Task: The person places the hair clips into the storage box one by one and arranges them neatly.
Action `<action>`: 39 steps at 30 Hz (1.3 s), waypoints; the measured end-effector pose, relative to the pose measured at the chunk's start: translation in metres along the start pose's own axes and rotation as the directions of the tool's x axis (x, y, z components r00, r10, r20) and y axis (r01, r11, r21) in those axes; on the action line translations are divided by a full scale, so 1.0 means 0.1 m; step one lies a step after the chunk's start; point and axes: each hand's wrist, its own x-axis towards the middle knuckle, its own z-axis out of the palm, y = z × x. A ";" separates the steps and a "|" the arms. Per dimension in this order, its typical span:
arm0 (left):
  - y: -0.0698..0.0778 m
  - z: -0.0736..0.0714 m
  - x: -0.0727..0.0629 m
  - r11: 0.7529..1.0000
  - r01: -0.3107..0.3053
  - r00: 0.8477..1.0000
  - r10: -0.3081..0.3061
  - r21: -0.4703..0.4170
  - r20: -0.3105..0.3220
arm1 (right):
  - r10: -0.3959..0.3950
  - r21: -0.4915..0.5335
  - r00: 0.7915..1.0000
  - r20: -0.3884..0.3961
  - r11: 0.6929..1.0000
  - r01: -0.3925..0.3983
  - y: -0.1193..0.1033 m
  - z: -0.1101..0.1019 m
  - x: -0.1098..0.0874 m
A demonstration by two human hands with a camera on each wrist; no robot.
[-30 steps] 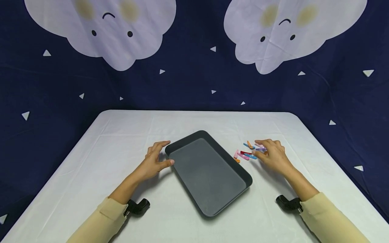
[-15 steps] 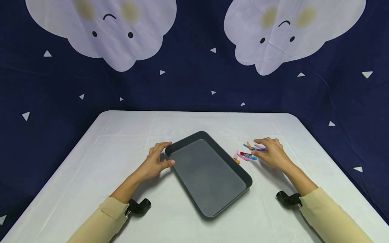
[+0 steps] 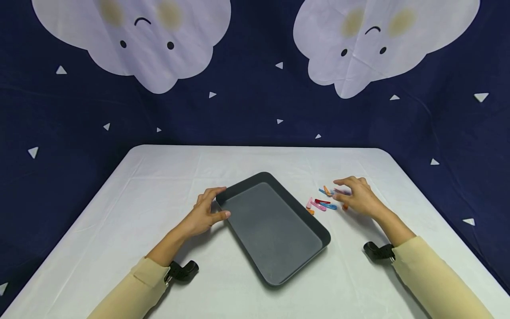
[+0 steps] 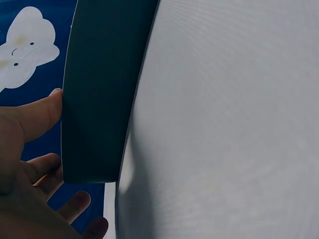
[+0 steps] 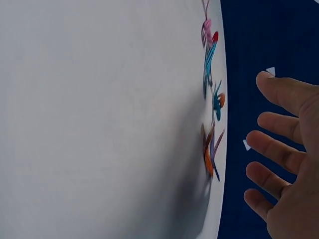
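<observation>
A dark grey baking tray [image 3: 275,230] lies at an angle on the white table. My left hand [image 3: 205,215] rests at its left corner, thumb [image 4: 47,112] and fingertips touching the rim and outer wall, the other fingers loose. To the right of the tray several small colourful snap hair clips [image 3: 327,206] lie scattered in pink, red, blue, orange and purple. Just over the purple ones hovers my right hand [image 3: 360,197], its fingers spread and relaxed with nothing between them. An orange clip [image 3: 345,207] shows under its thumb. In the right wrist view the clips [image 5: 211,57] line the table's far side.
A white cloth covers the table [image 3: 179,164], which has rounded far corners. Behind it hangs a dark blue curtain [image 3: 247,115] with clouds and small white triangles. Each sleeve cuff bears a black wrist camera [image 3: 184,271].
My right hand has lifted slightly away from the clips, and an orange clip now shows beneath it. The left hand stays at the tray's corner; the tray is still.
</observation>
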 end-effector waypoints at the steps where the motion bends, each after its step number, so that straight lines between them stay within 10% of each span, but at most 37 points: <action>1: 0.00 0.00 0.00 1.000 -0.001 1.000 0.001 -0.003 0.002 | -0.001 0.002 1.000 0.006 1.000 0.001 0.02 0.00 0.01; 39: 0.06 0.04 -0.08 0.996 -0.076 0.997 0.075 -0.041 -0.023 | 0.005 0.008 0.985 0.174 1.000 -0.006 0.22 0.06 0.36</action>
